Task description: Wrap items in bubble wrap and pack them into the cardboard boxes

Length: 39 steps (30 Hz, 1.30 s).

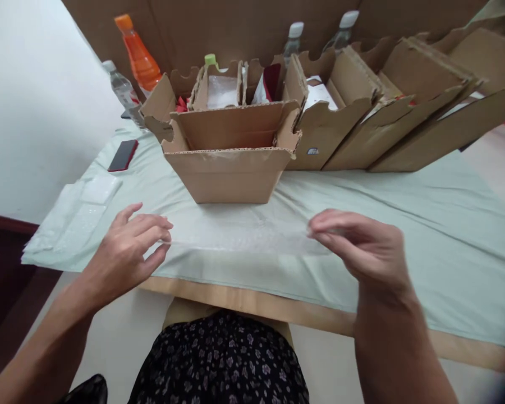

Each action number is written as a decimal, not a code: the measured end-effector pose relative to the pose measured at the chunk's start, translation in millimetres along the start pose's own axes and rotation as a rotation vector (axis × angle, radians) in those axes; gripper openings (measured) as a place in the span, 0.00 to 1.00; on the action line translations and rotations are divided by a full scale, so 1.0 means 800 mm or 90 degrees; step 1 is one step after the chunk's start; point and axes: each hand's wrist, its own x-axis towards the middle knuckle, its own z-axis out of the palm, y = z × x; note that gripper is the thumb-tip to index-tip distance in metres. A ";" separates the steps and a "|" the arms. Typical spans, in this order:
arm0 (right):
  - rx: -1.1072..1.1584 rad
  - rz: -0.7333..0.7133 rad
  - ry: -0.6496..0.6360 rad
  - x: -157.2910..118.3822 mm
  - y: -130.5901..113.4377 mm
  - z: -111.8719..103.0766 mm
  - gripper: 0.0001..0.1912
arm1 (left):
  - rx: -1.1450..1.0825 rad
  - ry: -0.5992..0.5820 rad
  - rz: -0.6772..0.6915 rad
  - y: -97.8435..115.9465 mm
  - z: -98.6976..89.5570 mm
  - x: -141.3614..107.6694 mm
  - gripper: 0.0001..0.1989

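Clear plastic sheet (252,238), thin and see-through, spans the gap between my two hands, just below centre in the head view, at 6 o'clock. Exact outline faint against the cloth; cannot tell whether it is single or doubled.

Left hand (130,244), 8 o'clock: fingers curled, tips holding the sheet's left end; thumb spread below. Right hand (362,244), 4 o'clock: thumb and forefinger pinched closed on the right end, other fingers folded behind.

Front box (233,177), brown cardboard, open-topped, stands upright at 12 o'clock, beyond the sheet. Row of cardboard boxes (332,134) behind it, 11 round to 2 o'clock, open, with assorted items inside; those at the right lean.

Orange bottle (143,62) tilted at 10 to 11 o'clock, clear bottle (124,90) just beside it. Two white-capped bottles (293,42) behind the row, 12 to 1 o'clock. Phone (123,155), dark with red edge, lies between 9 and 10. Plastic packets (78,210) at 9 o'clock, flat on the pale green cloth (404,224).
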 end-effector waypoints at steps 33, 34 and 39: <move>-0.379 0.194 0.098 -0.054 0.012 0.018 0.07 | -0.169 0.077 -0.514 -0.016 0.048 -0.053 0.10; -0.385 0.191 0.126 -0.050 0.013 0.017 0.07 | -0.171 0.092 -0.525 -0.020 0.049 -0.044 0.10; -0.493 0.204 0.114 -0.034 0.062 0.017 0.09 | -0.193 0.064 -0.496 -0.051 0.099 -0.006 0.21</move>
